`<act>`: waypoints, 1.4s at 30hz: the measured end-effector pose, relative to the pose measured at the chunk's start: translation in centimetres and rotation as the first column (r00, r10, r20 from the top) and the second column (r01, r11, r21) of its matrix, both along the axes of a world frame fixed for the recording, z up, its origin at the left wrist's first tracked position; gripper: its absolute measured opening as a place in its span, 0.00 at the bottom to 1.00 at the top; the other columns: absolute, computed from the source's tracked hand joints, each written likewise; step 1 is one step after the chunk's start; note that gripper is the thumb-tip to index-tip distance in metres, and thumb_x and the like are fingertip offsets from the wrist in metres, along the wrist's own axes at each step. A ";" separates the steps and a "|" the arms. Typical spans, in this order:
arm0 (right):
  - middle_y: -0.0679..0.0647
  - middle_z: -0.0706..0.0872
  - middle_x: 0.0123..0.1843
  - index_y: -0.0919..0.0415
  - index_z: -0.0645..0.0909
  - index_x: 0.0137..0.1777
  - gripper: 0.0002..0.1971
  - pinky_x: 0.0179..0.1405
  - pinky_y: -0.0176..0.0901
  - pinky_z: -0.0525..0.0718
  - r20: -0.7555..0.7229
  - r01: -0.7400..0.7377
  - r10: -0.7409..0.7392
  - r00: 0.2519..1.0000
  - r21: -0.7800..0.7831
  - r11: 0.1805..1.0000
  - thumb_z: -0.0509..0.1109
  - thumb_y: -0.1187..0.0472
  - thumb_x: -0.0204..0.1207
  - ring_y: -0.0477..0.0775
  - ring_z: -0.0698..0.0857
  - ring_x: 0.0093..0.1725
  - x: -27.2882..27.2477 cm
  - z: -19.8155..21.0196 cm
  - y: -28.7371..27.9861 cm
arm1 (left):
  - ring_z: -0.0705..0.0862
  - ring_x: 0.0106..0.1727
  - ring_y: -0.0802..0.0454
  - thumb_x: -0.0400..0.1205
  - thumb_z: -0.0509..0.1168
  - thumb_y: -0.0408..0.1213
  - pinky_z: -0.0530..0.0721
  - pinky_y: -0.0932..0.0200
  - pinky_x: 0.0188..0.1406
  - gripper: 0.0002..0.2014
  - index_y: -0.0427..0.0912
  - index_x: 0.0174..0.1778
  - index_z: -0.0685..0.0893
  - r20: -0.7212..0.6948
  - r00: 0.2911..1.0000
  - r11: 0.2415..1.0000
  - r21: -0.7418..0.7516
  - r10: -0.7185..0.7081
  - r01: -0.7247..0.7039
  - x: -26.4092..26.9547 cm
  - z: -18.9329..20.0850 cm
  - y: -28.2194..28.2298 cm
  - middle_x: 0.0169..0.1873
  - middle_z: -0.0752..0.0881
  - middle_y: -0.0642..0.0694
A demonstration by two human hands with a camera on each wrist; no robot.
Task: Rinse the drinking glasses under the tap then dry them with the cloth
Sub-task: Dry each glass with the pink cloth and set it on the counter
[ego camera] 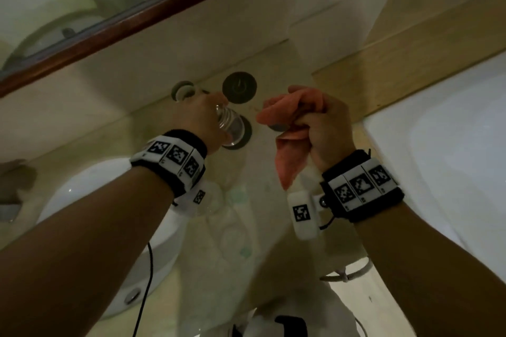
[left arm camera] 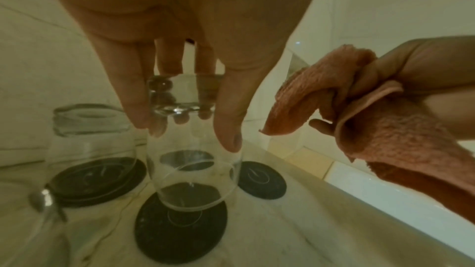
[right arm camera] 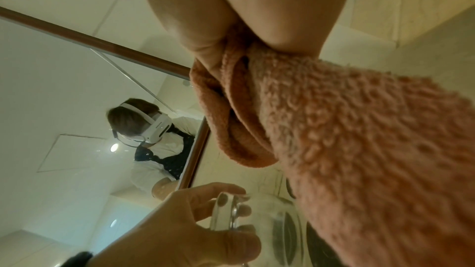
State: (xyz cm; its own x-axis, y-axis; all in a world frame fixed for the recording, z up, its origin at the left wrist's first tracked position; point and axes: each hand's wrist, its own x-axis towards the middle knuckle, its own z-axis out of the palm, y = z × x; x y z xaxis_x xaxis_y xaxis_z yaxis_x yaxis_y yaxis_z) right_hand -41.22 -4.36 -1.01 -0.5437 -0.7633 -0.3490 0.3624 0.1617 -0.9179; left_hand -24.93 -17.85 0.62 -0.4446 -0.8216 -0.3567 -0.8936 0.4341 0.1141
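Note:
My left hand [ego camera: 204, 115] pinches a clear drinking glass [left arm camera: 192, 161] by its thick base, mouth down, just above a dark round coaster [left arm camera: 180, 228]. The same glass [ego camera: 230, 124] shows under my fingers in the head view, and in the right wrist view the glass [right arm camera: 259, 218] appears at the bottom with my left hand [right arm camera: 195, 228] round its base. My right hand [ego camera: 325, 123] grips a bunched orange cloth [ego camera: 290, 142], held up to the right of the glass and apart from it. A second upturned glass [left arm camera: 90, 145] stands on another coaster [left arm camera: 97, 182] to the left.
A third dark coaster [ego camera: 239, 87] lies further back on the beige counter [ego camera: 213, 241]. The white basin [ego camera: 115, 227] is at lower left, a white tub edge [ego camera: 438, 145] at right. A wood-framed mirror [ego camera: 115, 27] hangs on the tiled wall. A spoon [left arm camera: 42, 202] lies at left.

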 end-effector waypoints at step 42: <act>0.57 0.94 0.46 0.51 0.91 0.37 0.25 0.43 0.53 0.90 0.094 -0.222 0.228 0.969 -0.072 0.972 0.62 0.82 0.70 0.57 0.93 0.50 5.7 -1.9 0.0 | 0.86 0.47 0.55 0.74 0.76 0.52 0.83 0.55 0.51 0.17 0.50 0.54 0.85 -0.467 0.696 0.809 0.075 0.546 -0.583 12.1 -0.2 7.2 0.50 0.86 0.53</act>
State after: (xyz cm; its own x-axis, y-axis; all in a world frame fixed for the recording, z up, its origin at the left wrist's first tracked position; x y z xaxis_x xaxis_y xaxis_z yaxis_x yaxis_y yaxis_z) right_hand -35.48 -4.35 -2.88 -0.3201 -0.8831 -0.3430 0.4143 0.1952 -0.8890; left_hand -12.86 -10.62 0.41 0.0206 -0.9855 -0.1685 -0.8275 -0.1114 0.5503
